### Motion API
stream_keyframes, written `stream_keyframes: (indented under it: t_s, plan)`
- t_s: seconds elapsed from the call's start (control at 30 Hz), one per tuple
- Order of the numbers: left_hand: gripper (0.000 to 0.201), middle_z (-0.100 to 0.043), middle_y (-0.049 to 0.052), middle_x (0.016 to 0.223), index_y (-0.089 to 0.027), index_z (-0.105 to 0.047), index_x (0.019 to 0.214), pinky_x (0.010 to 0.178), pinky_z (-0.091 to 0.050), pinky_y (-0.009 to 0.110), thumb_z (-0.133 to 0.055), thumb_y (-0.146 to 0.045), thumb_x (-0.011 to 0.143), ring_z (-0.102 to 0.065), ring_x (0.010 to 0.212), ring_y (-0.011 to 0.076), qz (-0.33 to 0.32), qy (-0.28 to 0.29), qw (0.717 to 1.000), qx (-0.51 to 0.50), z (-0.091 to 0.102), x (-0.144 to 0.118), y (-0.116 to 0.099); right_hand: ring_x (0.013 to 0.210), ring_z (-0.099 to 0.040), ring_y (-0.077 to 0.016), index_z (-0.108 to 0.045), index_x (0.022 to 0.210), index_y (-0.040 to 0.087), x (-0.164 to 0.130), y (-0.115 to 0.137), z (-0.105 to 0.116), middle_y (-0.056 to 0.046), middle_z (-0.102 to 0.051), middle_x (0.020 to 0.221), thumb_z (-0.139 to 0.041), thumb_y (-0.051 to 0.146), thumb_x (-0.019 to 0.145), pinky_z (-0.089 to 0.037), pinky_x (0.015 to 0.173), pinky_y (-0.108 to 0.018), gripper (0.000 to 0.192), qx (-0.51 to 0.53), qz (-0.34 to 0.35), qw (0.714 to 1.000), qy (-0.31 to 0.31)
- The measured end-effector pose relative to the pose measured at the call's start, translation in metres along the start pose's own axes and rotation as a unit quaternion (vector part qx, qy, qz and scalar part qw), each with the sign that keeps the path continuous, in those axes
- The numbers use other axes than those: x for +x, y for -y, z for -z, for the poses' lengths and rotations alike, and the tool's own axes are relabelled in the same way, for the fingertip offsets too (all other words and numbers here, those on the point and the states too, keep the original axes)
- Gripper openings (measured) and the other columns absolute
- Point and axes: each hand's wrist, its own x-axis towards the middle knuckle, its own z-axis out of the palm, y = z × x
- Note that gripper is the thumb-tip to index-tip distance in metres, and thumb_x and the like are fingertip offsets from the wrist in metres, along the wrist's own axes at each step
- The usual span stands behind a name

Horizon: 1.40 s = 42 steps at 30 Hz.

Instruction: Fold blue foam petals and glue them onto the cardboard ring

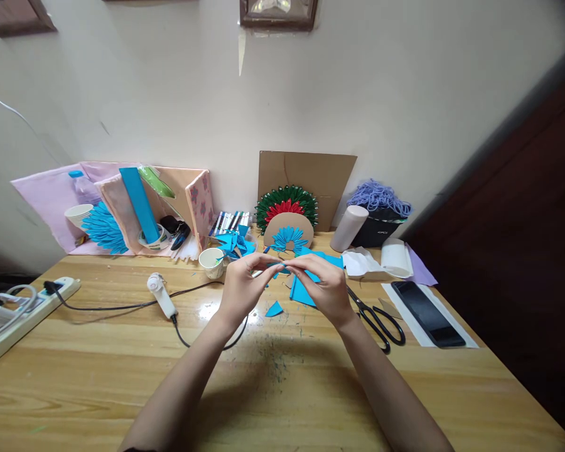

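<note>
My left hand and my right hand meet above the middle of the table. Thumb and fingers of both pinch a small blue piece, mostly hidden by the fingertips; its material is hard to make out. Below them a loose blue pointed piece lies on the wood. Blue sheets are partly behind my right hand. Just beyond stands a round cardboard disc with a ring of blue petals. Black-handled scissors rest right of my right hand.
A white corded tool lies left, near a power strip. A paper cup stands before blue scraps. Rightward are a phone and a white roll. A cardboard panel leans on the wall.
</note>
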Motion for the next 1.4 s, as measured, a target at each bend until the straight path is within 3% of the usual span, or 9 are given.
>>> stream_keyframes:
  t_s: [0.17, 0.57, 0.67, 0.87, 1.17, 1.4]
  plan:
    - [0.016, -0.068, 0.004, 0.085, -0.023, -0.069, 0.092, 0.072, -0.047, 0.026, -0.058, -0.026, 0.081, -0.062, 0.079, 0.0156, -0.117, 0.010, 0.989, 0.091, 0.005, 0.002, 0.000, 0.078, -0.063, -0.0181, -0.068, 0.090, 0.024, 0.000, 0.001, -0.001, -0.004, -0.069, 0.083, -0.055, 0.022, 0.085, -0.050, 0.070, -0.031, 0.014, 0.014, -0.028, 1.000, -0.004]
    - [0.016, -0.066, 0.006, 0.081, -0.018, -0.067, 0.092, 0.071, -0.047, 0.026, -0.053, -0.023, 0.085, -0.060, 0.076, 0.0147, -0.230, 0.007, 0.949, 0.216, 0.007, 0.005, 0.002, 0.082, -0.065, -0.0183, -0.066, 0.093, 0.020, -0.002, -0.002, -0.005, -0.005, -0.068, 0.091, -0.063, 0.030, 0.078, -0.056, 0.074, -0.032, 0.017, 0.134, -0.137, 0.981, -0.044]
    - [0.013, -0.065, 0.005, 0.081, -0.016, -0.065, 0.090, 0.069, -0.048, 0.026, -0.055, -0.020, 0.084, -0.059, 0.075, 0.0140, -0.266, -0.006, 0.940, 0.214, 0.006, 0.005, 0.003, 0.080, -0.065, -0.0175, -0.066, 0.090, 0.021, -0.001, -0.003, -0.004, -0.004, -0.068, 0.087, -0.065, 0.029, 0.077, -0.056, 0.072, -0.031, 0.015, 0.146, -0.134, 0.979, -0.040]
    - [0.011, -0.066, 0.005, 0.082, -0.015, -0.064, 0.091, 0.069, -0.048, 0.026, -0.057, -0.018, 0.082, -0.059, 0.076, 0.0137, -0.272, -0.006, 0.939, 0.208, 0.006, 0.003, 0.003, 0.074, -0.063, -0.0156, -0.068, 0.086, 0.023, 0.001, 0.001, 0.002, -0.003, -0.067, 0.081, -0.064, 0.023, 0.078, -0.054, 0.067, -0.029, 0.009, 0.106, -0.073, 0.991, -0.030]
    - [0.009, -0.067, 0.005, 0.079, -0.016, -0.064, 0.087, 0.068, -0.048, 0.026, -0.057, -0.018, 0.082, -0.060, 0.073, 0.0136, -0.274, -0.015, 0.942, 0.194, 0.004, 0.003, 0.000, 0.074, -0.062, -0.0153, -0.066, 0.083, 0.021, 0.002, 0.002, 0.002, -0.003, -0.066, 0.079, -0.062, 0.022, 0.080, -0.053, 0.066, -0.028, 0.005, 0.099, -0.075, 0.992, -0.027]
    - [0.004, -0.066, 0.004, 0.078, -0.015, -0.061, 0.083, 0.070, -0.047, 0.026, -0.058, -0.015, 0.080, -0.059, 0.074, 0.0132, -0.273, -0.001, 0.943, 0.191, 0.004, 0.002, -0.005, 0.074, -0.060, -0.0149, -0.062, 0.083, 0.020, 0.001, 0.007, 0.006, -0.003, -0.064, 0.079, -0.059, 0.018, 0.081, -0.050, 0.068, -0.028, 0.004, 0.054, -0.024, 0.998, 0.001]
